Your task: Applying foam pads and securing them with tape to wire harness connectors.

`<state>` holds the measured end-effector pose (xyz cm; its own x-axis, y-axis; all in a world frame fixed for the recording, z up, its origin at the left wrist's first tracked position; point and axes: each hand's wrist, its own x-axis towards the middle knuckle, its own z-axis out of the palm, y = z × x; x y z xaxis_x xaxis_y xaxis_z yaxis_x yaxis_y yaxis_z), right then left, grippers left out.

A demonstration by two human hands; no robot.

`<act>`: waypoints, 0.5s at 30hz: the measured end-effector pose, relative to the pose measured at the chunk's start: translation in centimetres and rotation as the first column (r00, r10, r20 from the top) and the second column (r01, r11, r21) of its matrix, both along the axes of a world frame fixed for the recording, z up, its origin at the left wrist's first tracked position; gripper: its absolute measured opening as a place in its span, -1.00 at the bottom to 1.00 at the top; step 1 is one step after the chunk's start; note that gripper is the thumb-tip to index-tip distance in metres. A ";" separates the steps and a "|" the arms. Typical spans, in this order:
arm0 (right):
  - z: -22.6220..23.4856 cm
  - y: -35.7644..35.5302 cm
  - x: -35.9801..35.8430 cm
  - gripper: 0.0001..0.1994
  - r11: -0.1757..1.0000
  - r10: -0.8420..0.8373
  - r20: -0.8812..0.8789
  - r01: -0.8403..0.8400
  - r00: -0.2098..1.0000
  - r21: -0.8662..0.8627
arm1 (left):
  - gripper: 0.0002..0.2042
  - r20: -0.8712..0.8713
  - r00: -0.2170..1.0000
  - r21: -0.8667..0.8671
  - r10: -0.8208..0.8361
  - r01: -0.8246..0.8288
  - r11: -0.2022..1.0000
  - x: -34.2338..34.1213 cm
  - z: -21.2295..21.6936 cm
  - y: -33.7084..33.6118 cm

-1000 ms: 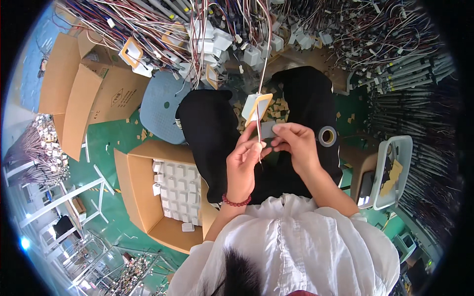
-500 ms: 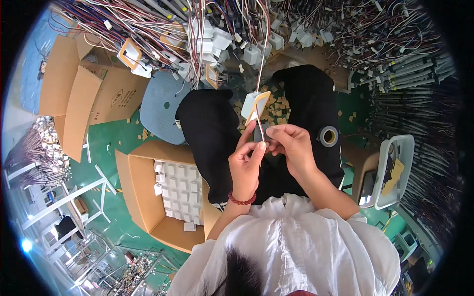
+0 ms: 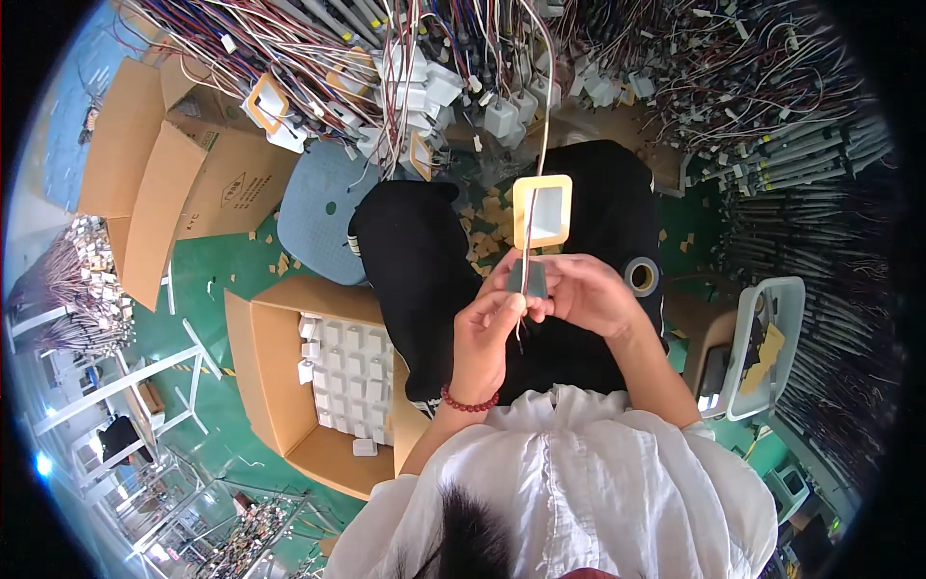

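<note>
Between my hands runs a thin wire bundle (image 3: pixel 545 125), with dark and light strands, coming down from above. A small white plastic housing with a yellow rim (image 3: pixel 566 209) hangs on the wires just above my fingers, its open face toward me. My left hand (image 3: pixel 489 323) pinches the wires between thumb and fingers, and their loose ends stick out below. Behind the wires lies a short piece of dark grey tape (image 3: pixel 536 280). My right hand (image 3: pixel 593 292) has its fingers curled at the tape's right edge, with the fingertips partly hidden.
A tape roll (image 3: pixel 640 277) rests on my right thigh. An open carton (image 3: pixel 275 386) with rows of white housings stands at left, near a blue stool (image 3: pixel 318 212). At right is a clear plastic bin (image 3: pixel 772 347). Hanging cable bundles (image 3: pixel 772 58) fill the far side.
The housing has moved slightly right and turned its open, yellow-rimmed face toward me. The grey tape now shows flat behind the wires, and my right hand has opened out somewhat beside it.
</note>
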<state>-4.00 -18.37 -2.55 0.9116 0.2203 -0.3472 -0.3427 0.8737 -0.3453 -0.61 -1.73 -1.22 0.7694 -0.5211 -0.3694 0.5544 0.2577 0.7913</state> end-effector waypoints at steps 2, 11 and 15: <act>-0.8 0.5 -0.4 -0.45 1.000 0.002 0.031 -0.002 1.000 -0.025 | -0.84 -0.011 1.000 -0.029 -0.023 0.022 0.999 -0.1 0.2 0.0; 0.1 1.8 -0.6 -0.60 0.983 -0.052 0.038 0.058 0.998 -0.173 | -0.86 0.221 0.975 0.099 0.021 -0.044 0.994 -0.8 -0.2 -0.6; 0.4 2.7 -0.7 -0.68 0.946 -0.129 0.019 0.129 0.991 -0.298 | -0.84 0.564 0.825 0.261 -0.014 -0.162 0.952 -0.9 -0.8 -1.0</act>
<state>-4.65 -15.63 -2.11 0.9250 -0.0125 -0.3797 -0.2344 0.7678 -0.5963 -1.48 -2.71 -2.05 0.9194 -0.3931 0.0090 -0.0120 -0.0052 0.9999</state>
